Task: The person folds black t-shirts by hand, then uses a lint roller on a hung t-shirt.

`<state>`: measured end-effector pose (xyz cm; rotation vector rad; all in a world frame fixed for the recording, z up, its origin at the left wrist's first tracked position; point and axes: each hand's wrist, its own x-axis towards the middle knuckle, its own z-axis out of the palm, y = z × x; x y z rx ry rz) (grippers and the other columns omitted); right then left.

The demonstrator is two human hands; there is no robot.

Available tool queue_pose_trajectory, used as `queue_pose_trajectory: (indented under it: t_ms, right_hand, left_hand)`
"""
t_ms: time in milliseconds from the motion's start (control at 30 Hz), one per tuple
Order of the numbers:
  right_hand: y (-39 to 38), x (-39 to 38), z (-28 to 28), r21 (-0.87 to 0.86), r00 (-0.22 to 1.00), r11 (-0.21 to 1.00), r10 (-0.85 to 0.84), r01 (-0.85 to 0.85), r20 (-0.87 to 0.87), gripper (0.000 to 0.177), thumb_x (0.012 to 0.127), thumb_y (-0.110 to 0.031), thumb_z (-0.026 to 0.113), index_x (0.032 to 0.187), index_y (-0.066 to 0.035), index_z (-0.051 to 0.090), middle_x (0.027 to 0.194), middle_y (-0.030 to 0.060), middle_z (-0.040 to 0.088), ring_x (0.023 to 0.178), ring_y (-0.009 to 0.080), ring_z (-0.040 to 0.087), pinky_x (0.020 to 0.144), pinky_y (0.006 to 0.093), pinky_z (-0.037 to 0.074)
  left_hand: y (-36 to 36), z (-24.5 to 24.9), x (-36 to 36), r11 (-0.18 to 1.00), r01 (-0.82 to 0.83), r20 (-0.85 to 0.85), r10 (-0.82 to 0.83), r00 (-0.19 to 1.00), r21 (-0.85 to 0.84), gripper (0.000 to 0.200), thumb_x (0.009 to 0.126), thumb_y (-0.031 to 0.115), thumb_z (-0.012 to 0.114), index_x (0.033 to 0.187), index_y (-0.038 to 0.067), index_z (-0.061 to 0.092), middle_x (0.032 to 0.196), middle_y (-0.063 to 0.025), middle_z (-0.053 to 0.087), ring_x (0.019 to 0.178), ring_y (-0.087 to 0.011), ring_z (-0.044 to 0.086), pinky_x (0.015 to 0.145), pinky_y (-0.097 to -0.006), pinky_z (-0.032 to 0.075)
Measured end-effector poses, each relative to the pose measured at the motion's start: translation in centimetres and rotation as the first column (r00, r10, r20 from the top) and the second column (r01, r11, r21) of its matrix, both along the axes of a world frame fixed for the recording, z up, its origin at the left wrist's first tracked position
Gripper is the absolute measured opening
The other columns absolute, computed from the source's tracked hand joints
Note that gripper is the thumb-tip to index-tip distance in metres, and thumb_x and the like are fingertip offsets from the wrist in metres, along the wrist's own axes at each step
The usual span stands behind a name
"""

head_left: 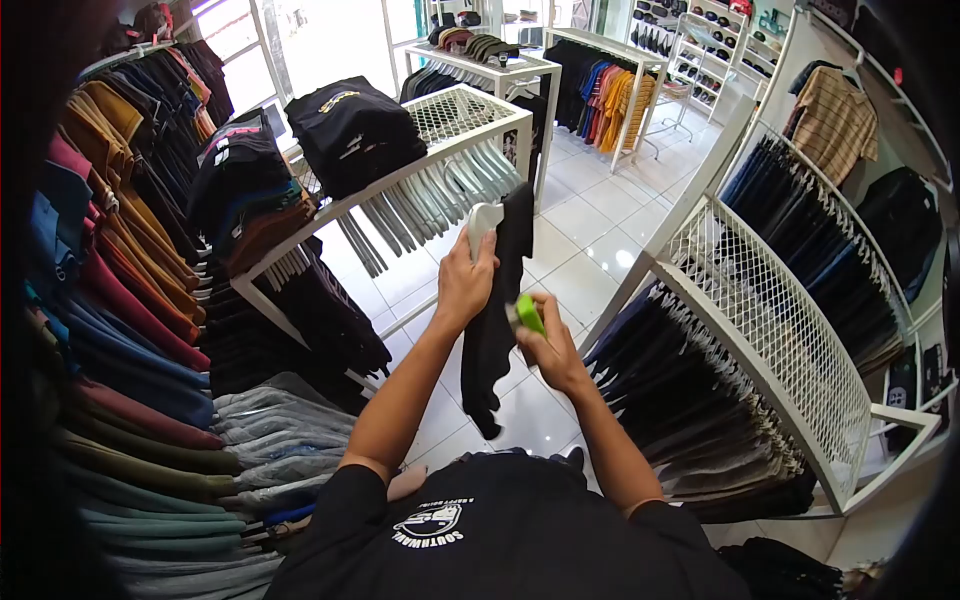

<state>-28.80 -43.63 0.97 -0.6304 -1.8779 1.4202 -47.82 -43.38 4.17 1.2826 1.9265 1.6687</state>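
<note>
My left hand (466, 275) is closed around a white hanger (486, 216), raised in front of me at chest height. From that hanger a black garment (488, 335) hangs down in a narrow strip, seen nearly edge-on. My right hand (550, 350) grips a small bright green brush (530, 315), its darker side turned toward the cloth. The brush is close beside the garment's right edge, a little blurred.
Ahead, a white rack (380, 190) carries bare hangers, with folded black shirts (355, 135) on its top. Coloured shirts (140, 230) line the left side. On the right stands a mesh-topped rack (770, 300) of dark trousers. White floor tiles (590, 240) run between the racks.
</note>
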Motion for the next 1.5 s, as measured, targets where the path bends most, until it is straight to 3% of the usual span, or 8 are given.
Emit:
queue_pose_trajectory:
  t_ms: [133,300,500,633,767,1033,1300,1500]
  right_hand:
    - [-2.7,-4.5,-4.0,0.296,0.959,0.923,-0.187,0.246,-0.215,0.059,0.092,-0.02,0.07,0.138,0.003,0.04,0.12,0.0263,0.054,0.106,0.0421,0.059,0.092,0.0441,0.048]
    - [-4.4,-2.0,-3.9,0.504,0.952,0.81,0.22,-0.3,0.214,0.068,0.083,-0.028,0.082,0.138,-0.004,0.05,0.108,0.0209,0.06,0.099,0.0407,0.062,0.086,0.0449,0.051]
    - [0.6,-3.9,-1.0,0.548,0.917,0.737,-0.354,0.396,-0.187,0.071,0.084,-0.031,0.081,0.145,-0.013,0.05,0.108,0.0158,0.058,0.094,0.0353,0.061,0.083,0.0436,0.051]
    - [6.5,-4.2,-1.2,0.8,0.828,0.332,-0.453,0.5,-0.33,0.072,0.087,-0.037,0.079,0.146,-0.01,0.048,0.108,0.0184,0.056,0.095,0.0386,0.059,0.082,0.0466,0.05]
    - [13.1,-1.5,-0.9,0.445,0.378,0.25,-0.898,0.86,-0.227,0.066,0.093,-0.041,0.071,0.145,-0.007,0.047,0.118,0.023,0.053,0.104,0.0404,0.057,0.09,0.0494,0.048]
    - [2.7,-2.9,2.3,0.739,0.842,0.459,-0.466,0.493,-0.272,0.079,0.09,-0.029,0.075,0.152,0.001,0.038,0.121,0.0234,0.05,0.115,0.0409,0.052,0.097,0.0456,0.047]
    - [11.1,1.9,-3.2,0.481,0.475,0.333,-0.855,0.811,-0.21,0.067,0.097,-0.031,0.068,0.151,-0.002,0.041,0.121,0.0243,0.051,0.108,0.0392,0.057,0.09,0.0454,0.051]
    - [1.2,-1.3,2.2,0.679,0.847,0.549,-0.484,0.488,-0.218,0.072,0.091,-0.031,0.075,0.15,-0.003,0.044,0.119,0.0211,0.053,0.1,0.0345,0.061,0.081,0.0426,0.055]
  left_hand:
    - [0.8,2.1,0.1,0.999,-0.024,0.007,0.024,1.0,0.031,0.04,0.104,0.039,0.052,0.116,0.002,0.063,0.073,-0.0147,0.071,0.069,-0.0307,0.072,0.067,-0.0422,0.053]
    - [-0.5,2.6,-4.0,0.99,0.094,-0.014,-0.096,0.995,-0.108,0.04,0.106,0.039,0.051,0.112,0.001,0.063,0.072,-0.0113,0.069,0.063,-0.0259,0.069,0.063,-0.0385,0.052]
    - [-2.9,0.9,-4.3,0.946,0.325,0.291,-0.312,0.904,0.003,0.04,0.107,0.044,0.05,0.107,0.004,0.059,0.063,0.004,0.044,0.045,-0.0041,0.036,0.04,-0.0212,0.03]
    - [-5.6,3.0,-4.3,0.873,0.483,0.539,-0.379,0.752,-0.059,0.043,0.104,0.047,0.055,0.111,0.005,0.059,0.066,0.0045,0.044,0.045,-0.0024,0.034,0.04,-0.0189,0.028]
    - [-8.6,4.0,-5.7,0.903,0.422,0.562,-0.308,0.768,-0.081,0.044,0.103,0.048,0.056,0.111,0.005,0.059,0.067,0.0049,0.045,0.046,-0.0019,0.034,0.04,-0.0186,0.029]
    - [-9.8,3.9,-4.0,0.915,0.38,0.465,-0.281,0.839,-0.132,0.056,0.1,0.06,0.053,0.101,0.005,0.062,0.058,0.0089,0.038,0.045,-0.0012,0.033,0.04,-0.018,0.029]
    - [-12.5,3.5,-4.9,0.934,0.328,0.324,-0.27,0.907,-0.141,0.06,0.1,0.062,0.05,0.095,0.003,0.063,0.055,0.0079,0.037,0.043,-0.0023,0.036,0.038,-0.0207,0.029]
    - [-11.5,3.3,-3.3,0.918,0.387,0.212,-0.362,0.908,-0.089,0.053,0.104,0.053,0.051,0.094,0.003,0.064,0.054,0.0071,0.04,0.044,-0.0022,0.036,0.041,-0.0203,0.029]
